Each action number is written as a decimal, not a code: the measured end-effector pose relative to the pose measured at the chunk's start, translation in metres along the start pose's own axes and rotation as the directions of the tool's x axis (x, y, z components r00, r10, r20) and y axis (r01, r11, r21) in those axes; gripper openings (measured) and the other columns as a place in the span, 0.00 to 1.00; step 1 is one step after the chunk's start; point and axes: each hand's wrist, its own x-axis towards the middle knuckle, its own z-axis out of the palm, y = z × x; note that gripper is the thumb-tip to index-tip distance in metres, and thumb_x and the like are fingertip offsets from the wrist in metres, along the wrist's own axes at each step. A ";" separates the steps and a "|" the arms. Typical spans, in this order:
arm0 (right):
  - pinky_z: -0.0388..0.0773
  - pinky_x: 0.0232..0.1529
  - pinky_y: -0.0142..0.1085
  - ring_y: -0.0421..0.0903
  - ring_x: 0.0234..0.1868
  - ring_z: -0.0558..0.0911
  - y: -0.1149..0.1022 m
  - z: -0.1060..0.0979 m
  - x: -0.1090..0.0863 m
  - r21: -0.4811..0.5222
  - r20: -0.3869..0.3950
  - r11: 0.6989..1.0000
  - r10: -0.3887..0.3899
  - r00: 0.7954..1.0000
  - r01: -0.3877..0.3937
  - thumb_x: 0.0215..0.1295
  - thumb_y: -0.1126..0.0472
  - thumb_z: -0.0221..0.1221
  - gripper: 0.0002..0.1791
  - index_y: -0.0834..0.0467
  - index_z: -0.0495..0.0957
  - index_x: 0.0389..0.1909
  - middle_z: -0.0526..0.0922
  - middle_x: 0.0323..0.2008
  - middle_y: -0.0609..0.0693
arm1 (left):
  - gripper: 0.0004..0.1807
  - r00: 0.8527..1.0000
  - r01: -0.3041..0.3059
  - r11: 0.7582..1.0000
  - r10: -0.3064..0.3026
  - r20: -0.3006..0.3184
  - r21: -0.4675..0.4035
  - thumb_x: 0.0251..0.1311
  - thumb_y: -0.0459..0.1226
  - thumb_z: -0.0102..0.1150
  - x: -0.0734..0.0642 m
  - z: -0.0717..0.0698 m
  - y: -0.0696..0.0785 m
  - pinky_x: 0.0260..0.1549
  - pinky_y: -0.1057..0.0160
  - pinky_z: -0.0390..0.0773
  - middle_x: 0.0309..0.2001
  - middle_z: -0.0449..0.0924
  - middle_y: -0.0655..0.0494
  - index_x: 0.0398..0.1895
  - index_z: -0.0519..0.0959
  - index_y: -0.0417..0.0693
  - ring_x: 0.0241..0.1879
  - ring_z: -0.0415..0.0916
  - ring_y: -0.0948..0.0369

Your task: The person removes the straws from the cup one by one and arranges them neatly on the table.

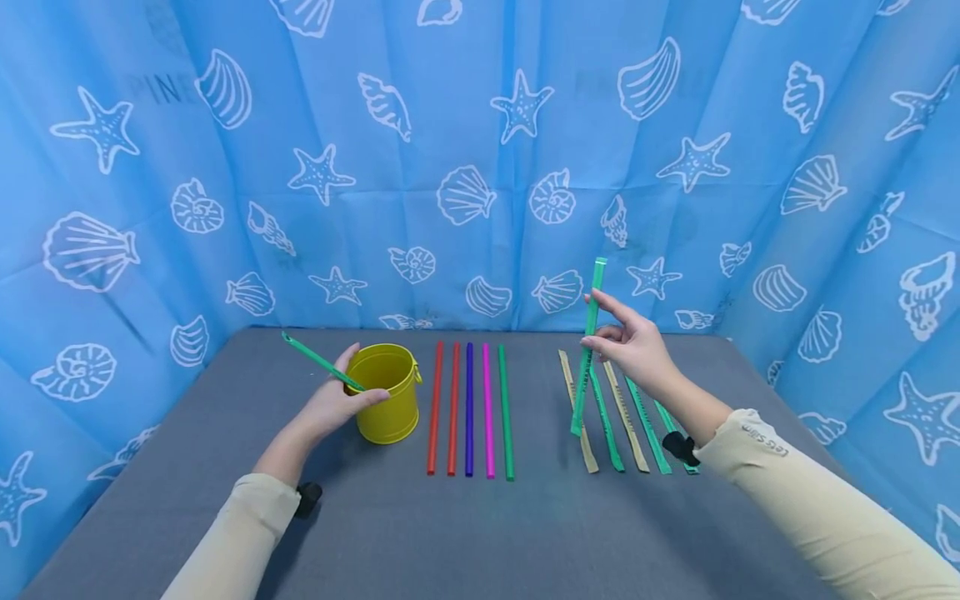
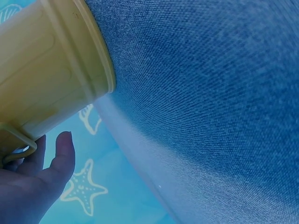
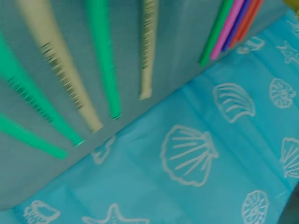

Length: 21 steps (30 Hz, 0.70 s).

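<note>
My left hand grips the yellow bucket, thumb at the front of its rim and fingers round its far left side. A green straw slants across this hand, its lower end at the bucket's mouth; whether the hand also pinches it is unclear. In the left wrist view, the hand's fingers curl beside the bucket's side lug. My right hand pinches a green paper-wrapped straw between thumb and fingers, nearly upright above the table. Beneath it lie beige wrapped straws and green wrapped straws.
Right of the bucket, bare straws lie in a row: two red, a blue, a pink and a green one. The grey table ends at a blue shell-patterned curtain.
</note>
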 end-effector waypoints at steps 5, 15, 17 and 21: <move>0.78 0.33 0.27 0.32 0.36 0.78 0.002 -0.016 -0.003 -0.112 -0.014 0.994 0.009 1.000 -0.011 0.64 0.71 0.61 0.38 0.58 0.58 0.74 0.66 0.68 0.61 | 0.55 1.000 0.009 1.000 -0.009 -0.005 0.011 0.62 0.48 0.63 -0.001 -0.001 0.001 0.65 0.35 0.53 0.75 0.40 0.34 0.78 0.33 0.49 0.71 0.45 0.37; 0.76 0.32 0.28 0.35 0.38 0.76 0.018 -0.048 -0.009 -0.252 0.017 0.966 0.071 0.997 -0.064 0.65 0.67 0.62 0.39 0.59 0.56 0.74 0.65 0.68 0.62 | 0.55 1.000 0.018 1.000 -0.018 -0.006 0.013 0.62 0.49 0.63 0.000 0.000 0.001 0.64 0.35 0.52 0.75 0.41 0.34 0.78 0.34 0.49 0.71 0.45 0.37; 0.76 0.32 0.29 0.34 0.38 0.76 0.024 -0.055 -0.011 -0.273 0.018 0.960 0.067 0.998 -0.060 0.65 0.67 0.62 0.38 0.60 0.57 0.74 0.65 0.67 0.63 | 0.55 1.000 0.017 1.000 -0.017 -0.003 0.009 0.62 0.49 0.63 0.000 0.000 0.000 0.64 0.35 0.52 0.75 0.41 0.34 0.78 0.34 0.49 0.71 0.45 0.37; 0.78 0.33 0.29 0.30 0.37 0.77 0.034 -0.066 -0.016 -0.239 0.014 0.968 0.080 0.997 -0.074 0.66 0.70 0.60 0.37 0.63 0.56 0.73 0.63 0.67 0.67 | 0.55 1.000 0.016 1.000 -0.016 0.001 -0.001 0.61 0.50 0.63 0.000 -0.001 0.000 0.65 0.35 0.52 0.75 0.41 0.34 0.78 0.33 0.50 0.71 0.45 0.37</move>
